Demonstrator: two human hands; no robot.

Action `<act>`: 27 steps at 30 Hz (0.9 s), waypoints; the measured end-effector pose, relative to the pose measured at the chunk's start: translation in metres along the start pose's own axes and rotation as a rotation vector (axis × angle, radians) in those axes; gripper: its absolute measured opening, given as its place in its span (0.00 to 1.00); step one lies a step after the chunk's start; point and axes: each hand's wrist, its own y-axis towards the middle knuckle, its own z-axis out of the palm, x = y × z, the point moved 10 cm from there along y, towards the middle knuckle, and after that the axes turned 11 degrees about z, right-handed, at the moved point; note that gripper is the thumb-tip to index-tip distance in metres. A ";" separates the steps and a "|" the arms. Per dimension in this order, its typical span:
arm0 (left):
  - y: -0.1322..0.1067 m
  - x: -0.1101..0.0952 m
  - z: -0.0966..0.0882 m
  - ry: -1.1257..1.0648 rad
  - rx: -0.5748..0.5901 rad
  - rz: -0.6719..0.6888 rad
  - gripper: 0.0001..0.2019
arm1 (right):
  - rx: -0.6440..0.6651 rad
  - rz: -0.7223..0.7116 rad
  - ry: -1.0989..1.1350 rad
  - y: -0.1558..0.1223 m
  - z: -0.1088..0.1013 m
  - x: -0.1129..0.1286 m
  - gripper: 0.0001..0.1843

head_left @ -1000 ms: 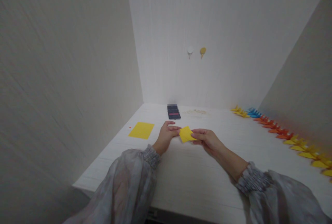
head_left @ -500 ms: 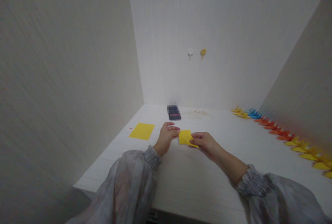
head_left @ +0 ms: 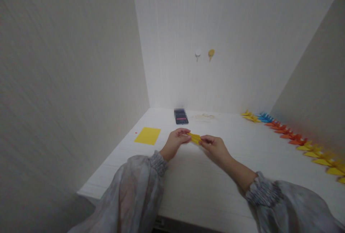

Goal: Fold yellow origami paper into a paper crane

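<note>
A small piece of folded yellow paper (head_left: 195, 138) is held between my two hands, just above the table. My left hand (head_left: 177, 141) pinches its left end with thumb and fingers. At its right end, my right hand (head_left: 214, 146) grips the other side between thumb and fingertips. The paper is seen nearly edge-on, with slanting folds across it. My fingers hide both ends. To the left of my left hand lies a flat yellow paper sheet (head_left: 147, 136).
A phone (head_left: 181, 118) lies toward the back of the white table (head_left: 205, 186). Several folded paper cranes, yellow, blue (head_left: 265, 117) and orange (head_left: 281, 131), line the right side. A tiny red dot (head_left: 136, 132) is left of the sheet. Two hooks (head_left: 211, 53) hang on the back wall.
The folded paper has tilted from showing its flat face to nearly edge-on. My left fingers have closed on its left end; my right hand has shifted slightly up.
</note>
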 end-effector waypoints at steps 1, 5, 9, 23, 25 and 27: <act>0.000 -0.001 0.001 0.024 0.020 0.019 0.14 | -0.026 -0.103 -0.109 -0.003 -0.002 0.010 0.06; 0.001 0.003 0.004 0.199 0.145 0.048 0.10 | -0.066 -0.411 -0.416 -0.013 -0.001 0.033 0.11; 0.000 -0.001 0.006 0.434 0.239 0.179 0.06 | -0.055 -0.567 -0.641 -0.021 0.011 0.036 0.12; -0.008 -0.007 0.021 1.020 0.551 0.348 0.07 | 0.241 -0.602 -0.787 -0.031 0.043 0.023 0.08; -0.006 -0.005 0.017 1.047 0.512 0.288 0.08 | 0.240 -0.609 -0.773 -0.032 0.043 0.024 0.07; -0.004 -0.002 0.012 1.068 0.460 0.219 0.09 | 0.235 -0.613 -0.772 -0.032 0.044 0.026 0.07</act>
